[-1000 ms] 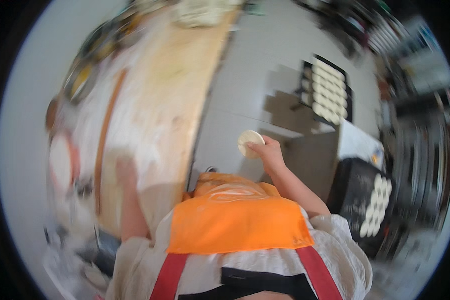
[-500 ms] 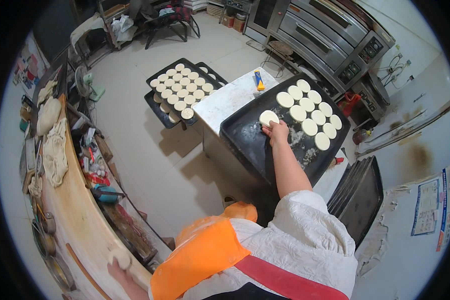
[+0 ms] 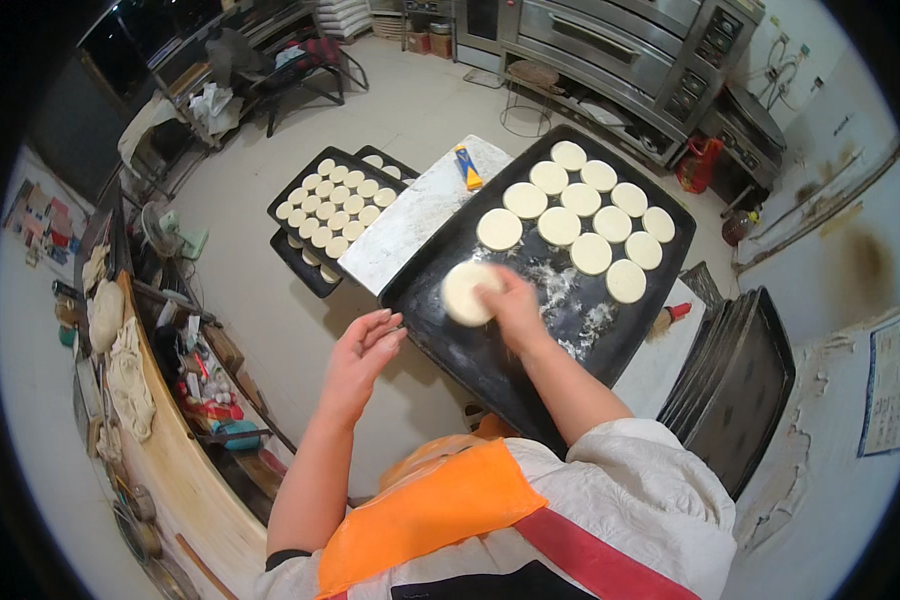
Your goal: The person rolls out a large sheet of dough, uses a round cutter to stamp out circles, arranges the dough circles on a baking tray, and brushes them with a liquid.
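Observation:
Over the near left part of a large black baking tray (image 3: 440,347), my right hand (image 3: 516,308) grips a round, flat, pale dough disc (image 3: 466,294) between thumb and fingers. This hand is slightly blurred. Beside the tray's left edge, my left hand (image 3: 357,362) is raised with nothing in it, its fingers stretched out and a little apart. Neat rows of similar dough discs (image 3: 580,199) lie on the far and right part of the tray. One disc (image 3: 499,229) sits at the left, starting another row. White flour (image 3: 550,290) is scattered over the bare tray surface.
The tray rests on a white-topped table (image 3: 410,210) holding a blue-and-yellow scraper (image 3: 467,168). Beyond it, lower trays (image 3: 301,262) carry more discs. Stacked black trays (image 3: 735,400) lean at right. A wooden bench (image 3: 175,450) with dough runs along the left; ovens (image 3: 590,50) stand behind.
One dough disc now lies released at the left of the rows, and my right hand has drawn nearer holding another. My left hand has come from the wooden bench to the tray's edge, now without dough.

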The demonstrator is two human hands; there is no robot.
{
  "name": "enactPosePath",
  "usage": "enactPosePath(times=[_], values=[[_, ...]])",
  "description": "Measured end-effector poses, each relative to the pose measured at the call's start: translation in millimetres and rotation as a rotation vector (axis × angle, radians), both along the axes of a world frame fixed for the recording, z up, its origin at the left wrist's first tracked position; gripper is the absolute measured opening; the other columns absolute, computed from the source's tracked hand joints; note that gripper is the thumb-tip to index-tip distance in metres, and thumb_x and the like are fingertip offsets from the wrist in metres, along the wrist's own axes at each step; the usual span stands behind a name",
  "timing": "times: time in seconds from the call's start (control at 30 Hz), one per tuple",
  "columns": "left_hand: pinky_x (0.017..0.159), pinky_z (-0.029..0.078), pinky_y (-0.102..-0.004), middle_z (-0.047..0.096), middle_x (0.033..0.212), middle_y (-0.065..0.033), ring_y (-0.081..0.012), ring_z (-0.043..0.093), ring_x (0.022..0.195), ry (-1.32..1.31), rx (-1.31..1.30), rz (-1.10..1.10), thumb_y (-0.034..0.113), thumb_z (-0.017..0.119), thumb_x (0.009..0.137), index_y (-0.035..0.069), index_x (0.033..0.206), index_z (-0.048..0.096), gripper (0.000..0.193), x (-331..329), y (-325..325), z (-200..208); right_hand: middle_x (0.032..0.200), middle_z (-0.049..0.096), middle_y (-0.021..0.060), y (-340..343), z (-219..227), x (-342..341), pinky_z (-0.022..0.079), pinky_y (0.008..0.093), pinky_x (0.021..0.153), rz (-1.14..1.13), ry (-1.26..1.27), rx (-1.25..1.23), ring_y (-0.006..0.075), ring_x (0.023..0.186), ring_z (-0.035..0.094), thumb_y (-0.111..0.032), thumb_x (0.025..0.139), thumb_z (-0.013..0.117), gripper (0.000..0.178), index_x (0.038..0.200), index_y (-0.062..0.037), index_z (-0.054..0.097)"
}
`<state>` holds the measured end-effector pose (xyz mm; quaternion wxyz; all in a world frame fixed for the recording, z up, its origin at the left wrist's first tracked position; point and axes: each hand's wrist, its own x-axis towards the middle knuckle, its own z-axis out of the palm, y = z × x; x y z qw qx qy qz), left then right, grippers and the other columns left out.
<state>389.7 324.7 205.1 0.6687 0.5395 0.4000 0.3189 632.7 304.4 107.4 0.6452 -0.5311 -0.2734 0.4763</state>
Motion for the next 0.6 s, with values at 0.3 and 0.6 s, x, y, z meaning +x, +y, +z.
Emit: enactPosePath(times=[0.3,0.6], values=[[0.094,0.044,-0.0345,0.061,0.116,-0.0169,-0.0260,0.059,0.105,0.719,0.071,0.759,0.016,0.062,0.085,-0.002,0.122,0.054,0.042,-287,-116,-198,0.083,0.066,0.0109,-8,-27,84,0.053,0.0306,0.057,-0.337,-0.657,-0.320,0.0184,0.067,0.064,-0.010,0.079,0.066,0.052,0.125,0.0054,0.049],[0.099,0.041,-0.0415,0.052,0.129,-0.0238,-0.0365,0.051,0.119,2.026,-0.835,1.119,0.032,0.059,0.085,-0.001,0.126,0.053,0.052,-412,-525,-198,0.094,0.069,0.0182,75,-60,92,0.049,0.0402,0.083,-0.284,-1.139,-0.315,0.0320,0.089,0.066,-0.022,0.077,0.057,0.034,0.102,-0.0039,0.070]])
